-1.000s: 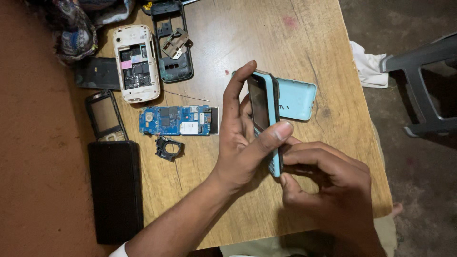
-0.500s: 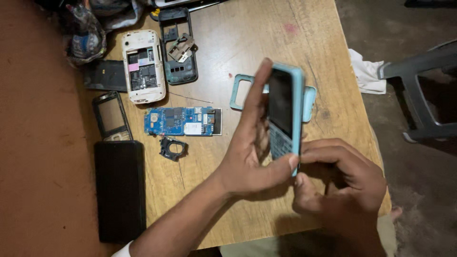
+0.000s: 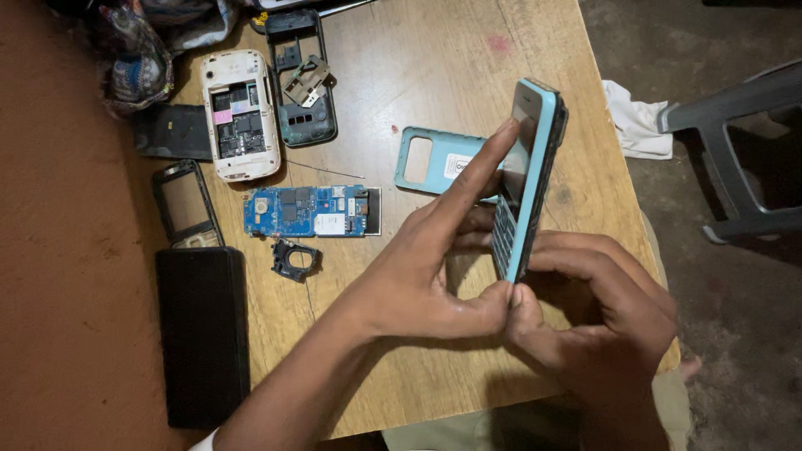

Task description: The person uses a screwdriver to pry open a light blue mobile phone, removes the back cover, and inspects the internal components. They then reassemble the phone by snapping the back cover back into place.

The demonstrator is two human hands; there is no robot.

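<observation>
A wooden table carries the parts. Just behind the left hand lies a light blue back cover. To its left lie a blue circuit board, a small black ring part, a white opened phone, a dark frame and a black flat box.

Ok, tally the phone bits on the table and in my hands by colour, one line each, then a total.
Light blue: 2, the phone held by left hand and right hand, and the back cover
Blue: 1, circuit board
White: 1, open phone
Black: 5, frame, screen frame, flat cover, small ring, long slab
Total: 9
</observation>
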